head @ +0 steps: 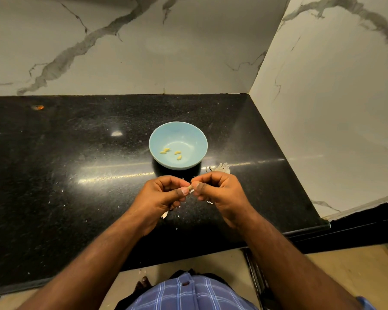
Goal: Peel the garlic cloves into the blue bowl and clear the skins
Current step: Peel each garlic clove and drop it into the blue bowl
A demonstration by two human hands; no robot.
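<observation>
A light blue bowl (178, 136) stands on the black counter and holds several small yellowish peeled cloves (177, 153). Just in front of it, both hands meet above the counter. My left hand (164, 195) and my right hand (217, 191) pinch one small garlic clove (190, 187) between thumbs and fingertips. A pile of white papery skins (221, 168) lies to the right of the bowl, partly behind my right hand. Small skin flakes (165, 214) lie on the counter under my hands.
The black granite counter (76, 175) ends at a marble back wall and a marble side wall (323, 108) on the right. A small orange speck (39, 107) sits at the far left. The counter's front edge runs below my forearms.
</observation>
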